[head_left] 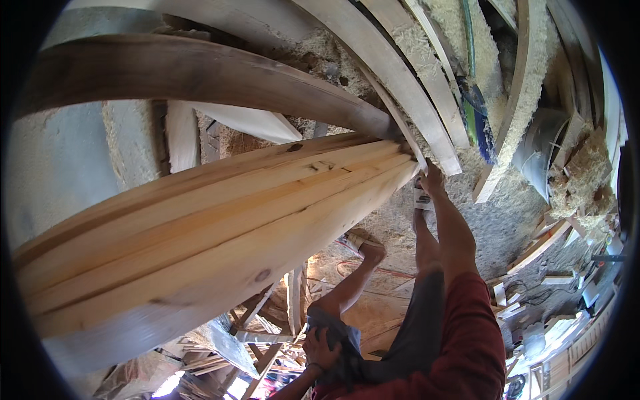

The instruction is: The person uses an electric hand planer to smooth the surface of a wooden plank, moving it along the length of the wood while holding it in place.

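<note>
Planks: a bundle of long pale wood planks (200,227) is lying close under the camera, running from lower left up to its far end at upper right, apparently carried high near the person's head.
Right hand: the right hand (432,179) is reaching out on a red-sleeved arm and touching the far end of the planks; its grip is hidden behind the wood, so I cannot tell how far it is closing.
Left hand: the left hand (321,347) is resting low by the knee, its grip closing on grey cloth (333,327), well apart from the planks.
Floor: sawdust-covered floor (493,220) is lying below, strewn with offcuts (533,247).
Surroundings: curved boards (400,87) are leaning near the plank ends.
Risk, slipping: with only one hand steadying, the planks are likely sliding apart or tipping off.
Risk, snagging: the far ends are probably catching on the curved boards.
Risk, footing: loose offcuts are threatening a stumble.
</note>
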Motion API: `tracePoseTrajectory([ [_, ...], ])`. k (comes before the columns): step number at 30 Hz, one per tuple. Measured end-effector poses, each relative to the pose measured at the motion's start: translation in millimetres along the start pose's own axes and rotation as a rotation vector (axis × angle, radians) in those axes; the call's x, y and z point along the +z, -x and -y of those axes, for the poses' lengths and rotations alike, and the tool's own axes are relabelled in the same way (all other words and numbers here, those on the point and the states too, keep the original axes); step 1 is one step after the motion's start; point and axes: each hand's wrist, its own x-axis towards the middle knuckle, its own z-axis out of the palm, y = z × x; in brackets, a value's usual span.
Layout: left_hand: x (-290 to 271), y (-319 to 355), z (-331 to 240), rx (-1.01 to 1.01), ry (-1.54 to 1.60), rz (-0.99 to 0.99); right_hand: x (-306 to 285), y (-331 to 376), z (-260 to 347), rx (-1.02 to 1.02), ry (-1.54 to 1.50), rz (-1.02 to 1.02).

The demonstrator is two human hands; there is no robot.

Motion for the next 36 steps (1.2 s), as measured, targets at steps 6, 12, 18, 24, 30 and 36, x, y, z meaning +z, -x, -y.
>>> tracePoseTrajectory([
  [6, 10.5, 8.5, 14.8, 0.02, 0.012, -0.021, -69.3, 112.7, 51.4, -0.064, -0.34, -0.038],
  [12, 3.5, 5.2, 33.5, 0.075, 0.096, 0.054, -165.9, 266.2, 89.2, -0.143, -0.127, 0.007],
  [18, -62.2, -8.0, -28.5, 0.42, 0.428, 0.19, -349.0, 391.5, 162.9, -0.27, -0.445, 0.311],
  [24, -223.3, 67.1, -144.3, 0.954, 0.767, -0.003, -477.3, 489.4, 313.4, -0.523, -0.394, 0.253],
  [30, -299.7, 157.6, -174.6, 1.215, 1.299, 0.149, -474.3, 512.3, 433.1, -0.843, -0.067, 0.248],
  [36, -297.7, 198.0, -152.5, 0.94, 1.969, -0.579, -365.2, 594.1, 544.7, -1.242, -0.078, 0.309],
])
